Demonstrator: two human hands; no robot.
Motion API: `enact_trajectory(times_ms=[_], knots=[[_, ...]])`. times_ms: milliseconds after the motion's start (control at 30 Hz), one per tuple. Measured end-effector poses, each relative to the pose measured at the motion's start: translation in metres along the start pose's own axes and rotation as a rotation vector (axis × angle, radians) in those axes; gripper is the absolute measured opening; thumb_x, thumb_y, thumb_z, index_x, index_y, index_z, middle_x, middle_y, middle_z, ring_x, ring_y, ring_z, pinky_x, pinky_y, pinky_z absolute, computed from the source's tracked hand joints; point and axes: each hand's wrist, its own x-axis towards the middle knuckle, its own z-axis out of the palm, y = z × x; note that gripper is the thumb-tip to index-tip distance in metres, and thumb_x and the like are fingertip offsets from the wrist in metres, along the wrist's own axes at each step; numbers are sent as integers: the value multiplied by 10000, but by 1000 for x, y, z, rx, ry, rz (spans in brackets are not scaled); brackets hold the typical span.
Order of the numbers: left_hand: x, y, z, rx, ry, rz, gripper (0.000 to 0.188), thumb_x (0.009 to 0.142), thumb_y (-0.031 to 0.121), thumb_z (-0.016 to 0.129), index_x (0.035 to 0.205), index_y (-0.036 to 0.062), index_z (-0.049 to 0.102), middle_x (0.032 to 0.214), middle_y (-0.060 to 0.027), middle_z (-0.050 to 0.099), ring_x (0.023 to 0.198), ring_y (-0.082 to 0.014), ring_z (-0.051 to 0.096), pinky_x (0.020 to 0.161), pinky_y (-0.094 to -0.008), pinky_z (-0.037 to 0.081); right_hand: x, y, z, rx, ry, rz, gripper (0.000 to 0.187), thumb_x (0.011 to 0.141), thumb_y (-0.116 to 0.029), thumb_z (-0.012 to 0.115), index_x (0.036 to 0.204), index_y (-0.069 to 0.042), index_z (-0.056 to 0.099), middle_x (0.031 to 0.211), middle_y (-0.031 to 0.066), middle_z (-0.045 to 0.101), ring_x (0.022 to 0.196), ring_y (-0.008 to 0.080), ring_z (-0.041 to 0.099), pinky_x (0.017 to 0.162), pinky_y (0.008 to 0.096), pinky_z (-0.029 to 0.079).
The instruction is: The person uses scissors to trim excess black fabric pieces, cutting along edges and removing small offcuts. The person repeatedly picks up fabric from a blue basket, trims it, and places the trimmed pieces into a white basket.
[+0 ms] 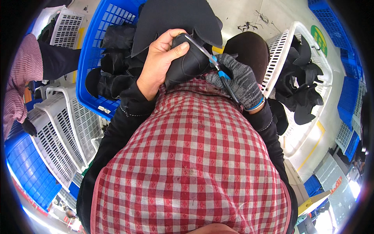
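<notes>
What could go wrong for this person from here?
Two things, perhaps. The tip of what looks like scissors, in the gloved right hand, sits close to the left hand, which is bare, so a slip might nick a finger. And the black piece looks curved, so the tool could skid and mark it.

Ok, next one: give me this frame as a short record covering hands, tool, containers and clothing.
Left hand: bare, gripping a curved black piece
Right hand: gloved in grey, closed around a scissors-like tool with blue parts
Tool position: along the piece's upper end; contact unclear
Left container: blue basket, holding dark pieces
Right container: white basket, holding dark cut shapes
Clothing: red-and-white checked apron
</notes>
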Motion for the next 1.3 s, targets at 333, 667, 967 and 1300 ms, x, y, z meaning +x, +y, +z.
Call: enact_trajectory(times_ms=[333,667,967,1300], knots=[[-1,10,2,-1,0,-47,326,958,48,733,1272,23,646,1071,-26,721,944,-96,700,860,-237,584,2,-7,-1,-53,9,20,515,816,-259,890,1220,-11,689,1005,202,736,902,327,740,810,369,575],[3,10,5,114,-56,0,314,952,60,748,1251,10,663,1101,-7,713,986,-74,665,887,-231,552,4,-10,-8,-158,18,7,538,829,-314,853,1264,-40,694,1011,212,752,919,351,749,817,400,593],[17,35,20,378,-129,87,294,936,77,760,1215,22,683,1071,7,708,981,-78,661,887,-226,538,11,-15,-13,464,-46,200,517,925,-348,798,1292,-14,652,1046,103,727,878,165,682,797,299,543],[100,110,21,1002,-568,211,296,899,120,769,1162,16,683,984,-15,707,914,-101,662,856,-257,532,29,-12,-29,977,-65,286,525,993,-331,734,1368,-15,547,1089,33,658,983,114,606,883,269,500]])
